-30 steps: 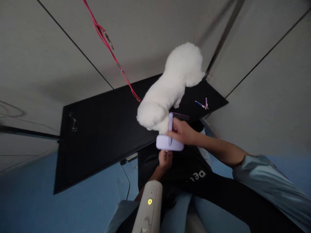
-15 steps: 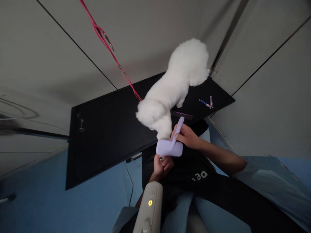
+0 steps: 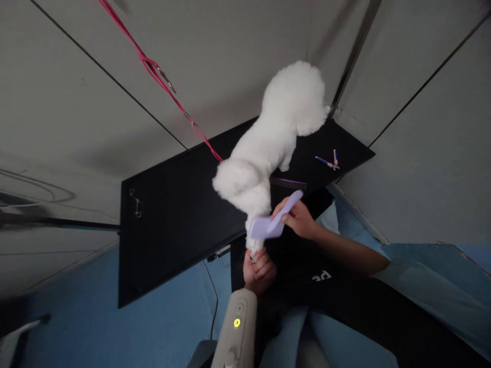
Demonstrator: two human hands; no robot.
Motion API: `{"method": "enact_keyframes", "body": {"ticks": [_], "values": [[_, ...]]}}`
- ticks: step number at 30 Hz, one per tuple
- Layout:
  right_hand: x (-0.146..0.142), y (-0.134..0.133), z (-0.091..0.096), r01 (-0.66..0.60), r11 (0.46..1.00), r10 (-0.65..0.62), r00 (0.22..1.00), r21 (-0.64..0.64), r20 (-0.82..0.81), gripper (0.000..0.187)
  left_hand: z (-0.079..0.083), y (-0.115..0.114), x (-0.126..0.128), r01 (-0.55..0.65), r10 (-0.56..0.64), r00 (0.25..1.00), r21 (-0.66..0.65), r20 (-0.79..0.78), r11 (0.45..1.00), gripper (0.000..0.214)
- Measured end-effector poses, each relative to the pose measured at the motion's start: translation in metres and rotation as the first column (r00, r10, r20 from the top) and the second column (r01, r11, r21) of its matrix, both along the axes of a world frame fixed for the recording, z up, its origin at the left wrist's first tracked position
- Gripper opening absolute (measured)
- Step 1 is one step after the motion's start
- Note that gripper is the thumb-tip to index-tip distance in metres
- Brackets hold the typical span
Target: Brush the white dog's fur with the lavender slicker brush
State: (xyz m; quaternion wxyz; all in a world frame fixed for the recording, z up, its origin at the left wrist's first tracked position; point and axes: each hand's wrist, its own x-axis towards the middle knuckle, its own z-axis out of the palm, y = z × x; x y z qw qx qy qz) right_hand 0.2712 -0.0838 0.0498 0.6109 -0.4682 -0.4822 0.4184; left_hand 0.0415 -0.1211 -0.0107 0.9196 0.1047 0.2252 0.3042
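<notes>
So, standing the fluffy white dog [image 3: 274, 135] near the table's [image 3: 172, 214] near edge, left hand [image 3: 259, 269] closing its grip around a hind paw to steady it, right hand [image 3: 299, 220] pinching the lilac slicker brush [image 3: 273, 225] against that leg, probably for brushing.

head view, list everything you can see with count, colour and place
dog: 1, white, standing on the table
table: 1, black, centre
brush: 1, lilac, against the dog's hind leg
leash: 1, pink, running from top left to the dog
scissors: 1, pink and blue, table's far right corner
metal tool: 1, silver, table's left edge
dryer: 1, cream, lit yellow lamp, bottom centre
left hand: 1, closed around the dog's paw
right hand: 1, gripping the brush handle
</notes>
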Motion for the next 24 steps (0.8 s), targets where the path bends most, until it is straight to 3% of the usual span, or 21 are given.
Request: {"method": "enact_keyframes", "body": {"ticks": [2, 5, 6, 10, 11, 14, 15, 19, 20, 22, 24], "values": [[0.002, 0.005, 0.000, -0.017, 1.000, 0.016, 0.999, -0.023, -0.035, 0.039, -0.003, -0.002, -0.003, -0.015, 0.015, 1.000, 0.002, 0.010, 1.000, 0.056], [0.007, 0.012, 0.002, 0.250, 0.968, -0.248, 0.962, -0.002, -0.113, 0.042, -0.004, -0.004, -0.006, -0.034, 0.034, 0.999, 0.006, -0.034, 0.999, 0.059], [0.008, 0.012, 0.003, 0.259, 0.966, -0.257, 0.962, 0.010, -0.092, 0.042, -0.004, -0.004, -0.006, -0.037, 0.037, 0.997, 0.004, -0.062, 0.999, 0.061], [0.009, 0.015, 0.012, -0.082, 0.996, 0.084, 0.993, -0.018, 0.080, 0.041, 0.002, 0.004, -0.002, -0.047, 0.043, 0.979, -0.014, -0.197, 0.999, 0.063], [0.010, 0.017, 0.014, -0.065, 0.998, 0.067, 0.995, -0.018, 0.072, 0.042, 0.004, 0.007, 0.000, -0.053, 0.049, 0.974, -0.011, -0.223, 0.999, 0.061], [0.016, 0.024, 0.020, 0.203, 0.979, -0.204, 0.979, 0.033, 0.013, 0.042, 0.009, 0.016, 0.008, -0.063, 0.064, 0.966, 0.012, -0.249, 0.998, 0.059], [0.017, 0.025, 0.021, 0.212, 0.976, -0.213, 0.977, 0.048, 0.021, 0.040, 0.010, 0.017, 0.010, -0.049, 0.052, 0.970, 0.017, -0.237, 0.999, 0.061], [0.015, 0.019, 0.016, -0.095, 0.995, 0.095, 0.993, 0.001, 0.077, 0.037, 0.009, 0.018, 0.015, 0.048, -0.046, 0.986, 0.008, -0.162, 0.999, 0.065], [0.015, 0.018, 0.014, -0.063, 0.998, 0.063, 0.997, -0.009, 0.043, 0.039, 0.008, 0.018, 0.015, 0.045, -0.043, 0.988, 0.009, -0.150, 0.999, 0.063], [0.017, 0.018, 0.010, 0.134, 0.991, -0.134, 0.990, -0.001, -0.038, 0.040, 0.009, 0.018, 0.016, 0.042, -0.039, 0.992, 0.020, -0.122, 0.999, 0.060], [0.018, 0.017, 0.007, 0.156, 0.988, -0.155, 0.986, 0.012, -0.056, 0.041, 0.010, 0.018, 0.015, 0.064, -0.061, 0.994, 0.032, -0.094, 0.997, 0.060]]}}
